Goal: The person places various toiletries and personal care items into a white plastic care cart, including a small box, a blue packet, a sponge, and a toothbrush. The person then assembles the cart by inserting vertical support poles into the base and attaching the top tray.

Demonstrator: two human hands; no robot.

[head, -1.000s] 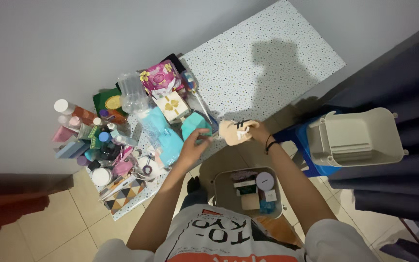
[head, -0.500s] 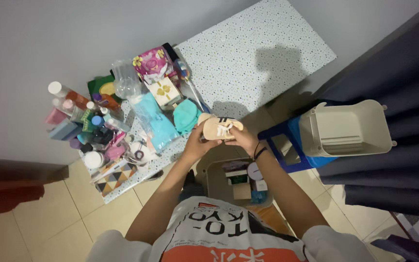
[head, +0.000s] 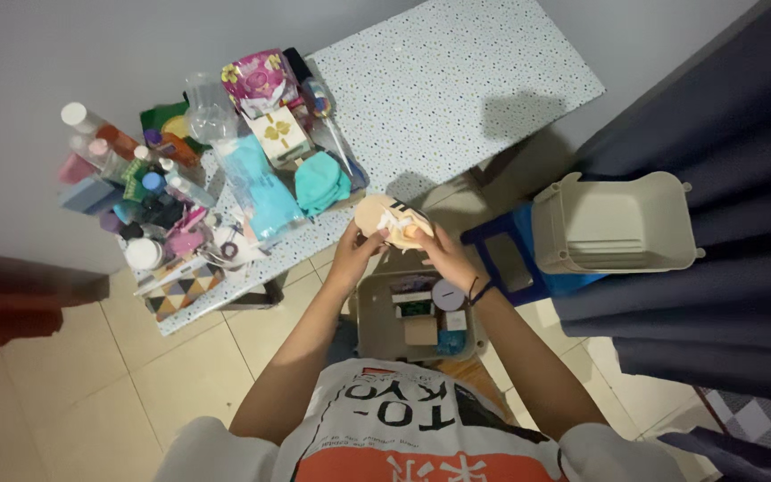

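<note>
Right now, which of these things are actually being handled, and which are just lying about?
In hand:
beige packet, held by left hand and right hand
open bin beneath the hands

Lying about:
bottles
teal cloth
blue pack
pink bag
empty bin
stool

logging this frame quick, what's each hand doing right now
Left hand: closed on the left edge of the flat tan pouch with dark stripes.
Right hand: closed on the same pouch's right side.
</note>
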